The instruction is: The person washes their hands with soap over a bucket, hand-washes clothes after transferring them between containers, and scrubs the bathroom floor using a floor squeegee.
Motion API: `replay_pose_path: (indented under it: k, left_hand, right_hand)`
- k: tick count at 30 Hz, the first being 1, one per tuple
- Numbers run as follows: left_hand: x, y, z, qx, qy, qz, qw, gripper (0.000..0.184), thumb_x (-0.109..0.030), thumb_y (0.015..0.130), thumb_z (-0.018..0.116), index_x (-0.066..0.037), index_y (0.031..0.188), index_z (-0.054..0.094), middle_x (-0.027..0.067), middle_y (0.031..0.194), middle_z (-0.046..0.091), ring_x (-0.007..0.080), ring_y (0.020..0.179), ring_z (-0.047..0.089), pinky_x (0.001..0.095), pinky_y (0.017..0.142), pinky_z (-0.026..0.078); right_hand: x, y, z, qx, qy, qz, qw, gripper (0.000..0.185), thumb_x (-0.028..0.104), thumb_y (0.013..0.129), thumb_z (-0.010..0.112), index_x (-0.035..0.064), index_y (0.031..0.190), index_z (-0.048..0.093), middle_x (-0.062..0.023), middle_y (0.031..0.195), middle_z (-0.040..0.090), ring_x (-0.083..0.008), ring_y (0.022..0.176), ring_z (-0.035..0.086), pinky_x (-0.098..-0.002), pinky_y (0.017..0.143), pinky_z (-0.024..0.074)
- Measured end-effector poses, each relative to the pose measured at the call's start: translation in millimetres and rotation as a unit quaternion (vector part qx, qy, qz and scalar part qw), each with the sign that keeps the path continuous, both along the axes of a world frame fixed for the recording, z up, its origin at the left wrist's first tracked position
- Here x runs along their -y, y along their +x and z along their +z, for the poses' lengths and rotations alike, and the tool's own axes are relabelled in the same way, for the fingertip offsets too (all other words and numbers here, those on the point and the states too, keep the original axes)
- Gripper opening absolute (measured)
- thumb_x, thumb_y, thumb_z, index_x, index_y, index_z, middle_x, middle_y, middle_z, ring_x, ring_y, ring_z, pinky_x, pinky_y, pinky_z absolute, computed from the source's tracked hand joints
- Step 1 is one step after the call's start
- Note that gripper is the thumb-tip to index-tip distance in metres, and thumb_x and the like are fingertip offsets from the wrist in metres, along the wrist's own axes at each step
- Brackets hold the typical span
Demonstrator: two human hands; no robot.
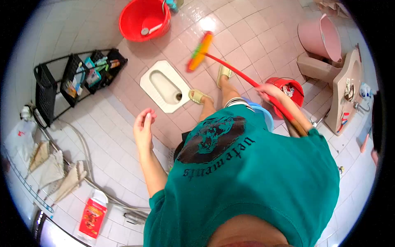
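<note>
My right fingers [261, 89] grip the red handle [234, 71] of the broom [200, 51], its blurred head near the squat toilet [148, 84], while my left fingers [147, 114] are released, holding nothing.

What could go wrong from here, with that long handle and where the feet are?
The left slipper is right beside the squat toilet, so a careless step could put that foot in the bowl.

Only the right hand holds the broom, so its head might swing off line; the left hand is free to steady it.

The handle passes close to the red bucket, so a wide swing may knock it.
</note>
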State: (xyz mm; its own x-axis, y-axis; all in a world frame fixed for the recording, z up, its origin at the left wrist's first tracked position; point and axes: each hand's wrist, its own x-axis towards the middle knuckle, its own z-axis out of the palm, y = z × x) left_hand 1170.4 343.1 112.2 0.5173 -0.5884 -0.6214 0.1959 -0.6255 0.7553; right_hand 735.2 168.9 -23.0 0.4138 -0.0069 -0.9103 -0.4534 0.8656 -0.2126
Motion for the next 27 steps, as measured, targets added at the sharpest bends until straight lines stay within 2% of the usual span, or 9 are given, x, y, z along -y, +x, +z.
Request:
replay_pose_path:
  k: [3, 7, 9, 13, 15, 16, 19, 22, 27]
  left_hand:
    - [20.2, 2.6, -0.9, 0.001, 0.007, 0.027, 1.000, 0.024, -0.017, 0.082, 0.051, 0.001, 0.099, 0.052, 0.0091, 0.093, 0.057, 0.0137, 0.081, 0.053, 0.0258, 0.075, 0.041]
    - [58.7, -11.5, 15.0, 0.002, -0.045, 0.027, 0.999, 0.024, -0.016, 0.082, 0.051, 0.001, 0.098, 0.052, 0.0102, 0.093, 0.057, 0.0140, 0.080, 0.054, 0.0259, 0.074, 0.043]
    - [72.1, -24.2, 19.8, 0.027, -0.058, 0.013, 0.998, 0.024, -0.016, 0.082, 0.052, 0.001, 0.098, 0.052, 0.0111, 0.093, 0.057, 0.0149, 0.080, 0.055, 0.0264, 0.073, 0.043]
    - [88.6, -45.3, 10.8, 0.019, -0.011, -0.006, 1.000, 0.025, -0.016, 0.083, 0.049, 0.002, 0.101, 0.049, 0.0130, 0.094, 0.056, 0.0173, 0.082, 0.056, 0.0275, 0.074, 0.044]
    - [101.2, -56.7, 7.2, 0.015, 0.026, -0.034, 0.999, 0.026, -0.016, 0.083, 0.050, 0.002, 0.101, 0.049, 0.0130, 0.094, 0.056, 0.0177, 0.082, 0.056, 0.0273, 0.073, 0.044]
    - [107.9, -59.3, 4.8, 0.004, 0.030, -0.037, 0.999, 0.025, -0.015, 0.083, 0.050, 0.002, 0.102, 0.049, 0.0130, 0.094, 0.056, 0.0175, 0.082, 0.056, 0.0267, 0.072, 0.045]
    - [129.0, -63.1, 2.8, -0.007, 0.019, -0.051, 0.999, 0.025, -0.015, 0.083, 0.050, 0.002, 0.102, 0.049, 0.0125, 0.094, 0.056, 0.0169, 0.081, 0.056, 0.0258, 0.072, 0.045]
    - [147.6, -64.3, 9.9, 0.005, 0.013, -0.074, 0.997, 0.025, -0.014, 0.083, 0.049, 0.002, 0.102, 0.048, 0.0122, 0.094, 0.056, 0.0164, 0.080, 0.056, 0.0250, 0.071, 0.045]
    - [158.8, -62.2, 14.1, 0.001, 0.014, -0.040, 0.999, 0.025, -0.016, 0.083, 0.050, 0.001, 0.101, 0.049, 0.0103, 0.093, 0.057, 0.0153, 0.080, 0.055, 0.0250, 0.072, 0.044]
  right_hand:
    - [6.6, -39.3, 40.5, -0.064, 0.032, -0.178, 0.981, 0.014, 0.010, 0.079, 0.048, 0.0056, 0.068, 0.041, 0.0009, 0.049, 0.038, -0.0064, 0.033, 0.033, -0.0205, 0.028, 0.0277]
    - [52.2, -28.3, 55.3, -0.063, -0.040, -0.123, 0.990, 0.004, 0.005, 0.074, 0.046, 0.0037, 0.072, 0.043, -0.0002, 0.049, 0.040, -0.0082, 0.034, 0.037, -0.0226, 0.029, 0.0304]
    - [90.6, 3.3, 50.7, -0.029, -0.186, 0.053, 0.981, 0.008, 0.008, 0.074, 0.046, 0.0043, 0.066, 0.044, -0.0015, 0.045, 0.040, -0.0100, 0.032, 0.038, -0.0248, 0.030, 0.0305]
    - [171.5, 87.0, -58.4, 0.162, -0.162, 0.159, 0.960, 0.031, 0.019, 0.079, 0.044, 0.0102, 0.050, 0.036, 0.0000, 0.039, 0.036, -0.0092, 0.031, 0.036, -0.0230, 0.032, 0.0282]
    - [187.6, 133.1, -89.9, 0.154, -0.031, 0.051, 0.986, 0.032, 0.021, 0.080, 0.042, 0.0102, 0.050, 0.036, 0.0003, 0.041, 0.037, -0.0090, 0.032, 0.032, -0.0218, 0.032, 0.0275]
    - [188.7, 150.5, -80.1, 0.006, 0.017, -0.020, 1.000, 0.030, 0.019, 0.079, 0.043, 0.0104, 0.051, 0.038, -0.0003, 0.042, 0.038, -0.0088, 0.032, 0.033, -0.0219, 0.032, 0.0263]
    - [170.2, 85.9, -110.7, 0.079, -0.055, 0.032, 0.995, 0.026, 0.017, 0.078, 0.046, 0.0098, 0.054, 0.041, 0.0002, 0.042, 0.039, -0.0081, 0.032, 0.033, -0.0215, 0.031, 0.0265]
    - [130.4, -25.7, -68.8, 0.097, -0.053, -0.035, 0.993, 0.035, 0.025, 0.083, 0.044, 0.0110, 0.051, 0.041, 0.0003, 0.038, 0.037, -0.0109, 0.031, 0.033, -0.0261, 0.031, 0.0257]
    - [115.0, -102.5, 34.6, -0.068, 0.023, -0.213, 0.974, 0.008, 0.006, 0.078, 0.048, 0.0078, 0.077, 0.040, 0.0012, 0.050, 0.038, -0.0066, 0.034, 0.033, -0.0199, 0.028, 0.0268]
